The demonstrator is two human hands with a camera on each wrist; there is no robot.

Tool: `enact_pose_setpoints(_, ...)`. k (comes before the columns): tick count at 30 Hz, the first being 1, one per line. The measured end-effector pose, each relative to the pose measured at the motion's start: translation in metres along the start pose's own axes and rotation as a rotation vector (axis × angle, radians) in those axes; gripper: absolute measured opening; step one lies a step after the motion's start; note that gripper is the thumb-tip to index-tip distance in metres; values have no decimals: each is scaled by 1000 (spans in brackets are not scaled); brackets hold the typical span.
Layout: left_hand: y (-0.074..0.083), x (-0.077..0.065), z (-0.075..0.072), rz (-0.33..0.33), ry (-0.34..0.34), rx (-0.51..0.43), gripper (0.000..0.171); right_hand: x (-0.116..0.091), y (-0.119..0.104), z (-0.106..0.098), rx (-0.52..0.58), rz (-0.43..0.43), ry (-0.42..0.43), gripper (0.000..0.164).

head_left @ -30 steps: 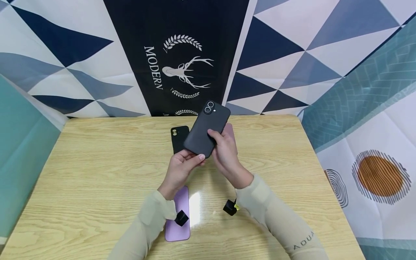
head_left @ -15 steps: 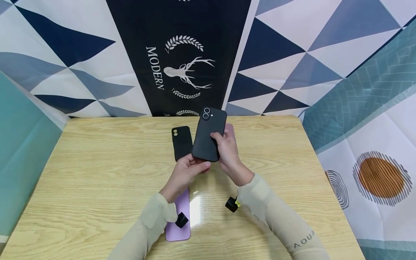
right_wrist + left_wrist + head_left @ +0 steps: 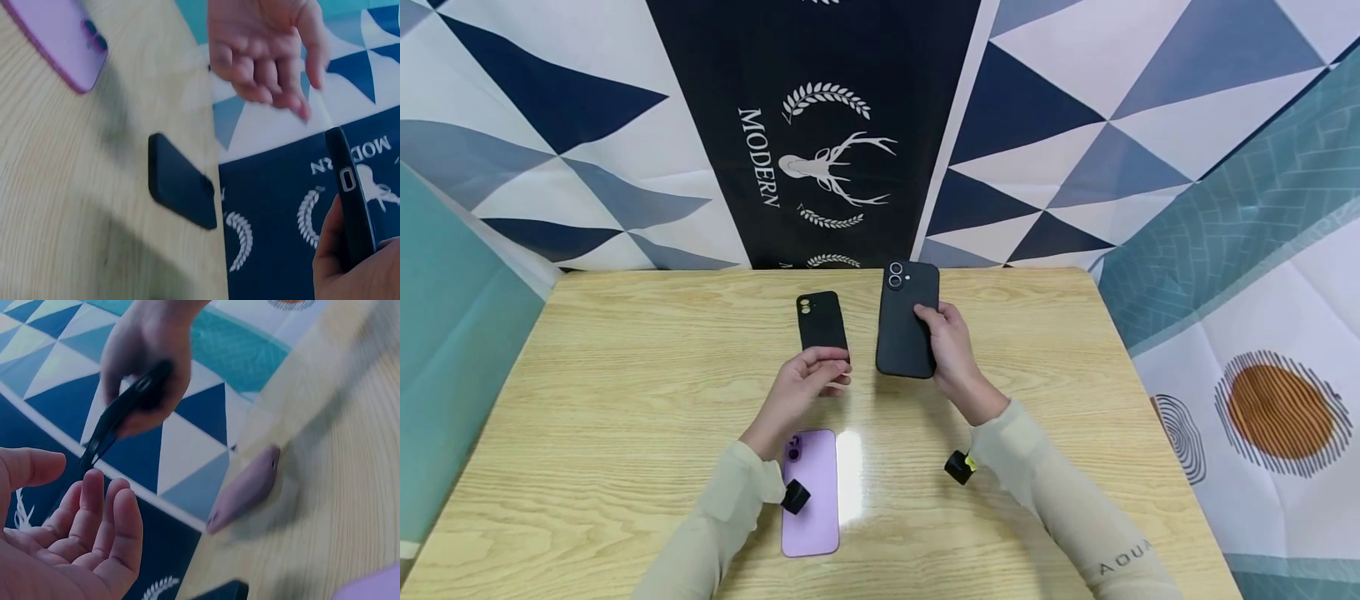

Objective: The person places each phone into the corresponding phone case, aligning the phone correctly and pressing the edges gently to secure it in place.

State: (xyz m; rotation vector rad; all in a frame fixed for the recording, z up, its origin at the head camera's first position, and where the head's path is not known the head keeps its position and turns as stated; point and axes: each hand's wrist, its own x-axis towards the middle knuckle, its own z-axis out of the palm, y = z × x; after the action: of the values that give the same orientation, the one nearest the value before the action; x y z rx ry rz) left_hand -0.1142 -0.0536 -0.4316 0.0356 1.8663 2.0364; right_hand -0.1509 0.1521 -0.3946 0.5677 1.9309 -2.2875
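My right hand (image 3: pixel 957 350) holds a phone in a black case (image 3: pixel 908 329) above the table, thumb on its back and fingers beneath. Two ringed camera lenses show at its top left; a port cutout shows on its end in the right wrist view. My left hand (image 3: pixel 811 375) is apart from it, fingers loosely bent and holding nothing, as the left wrist view shows. From the head, this hand overlaps the near end of a black phone case (image 3: pixel 822 321) on the table. Wood shows through that case's camera holes.
A purple phone (image 3: pixel 820 517) lies nearer me on the wooden table (image 3: pixel 647 400), partly under my left wrist camera. A dusty-pink phone or case (image 3: pixel 247 487) lies on the table, hidden from the head view. Patterned cloth (image 3: pixel 1037 100) hangs behind the table.
My left hand has let go of the black-cased phone and drawn left. My right hand has turned the phone more upright and carried it right, covering the pink one in the head view.
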Motion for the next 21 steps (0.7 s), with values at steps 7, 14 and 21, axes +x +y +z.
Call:
enact_pose_setpoints(7, -2, 1, -28, -31, 94, 6, 36, 12, 1, -21, -68, 17, 48, 17)
enact_pose_setpoints(14, -1, -3, -47, -43, 162, 8, 37, 25, 3, -40, -125, 36, 123, 14)
enact_pose_setpoints(21, -2, -5, -56, -66, 198, 32, 38, 39, 5, -57, -159, 49, 172, 15)
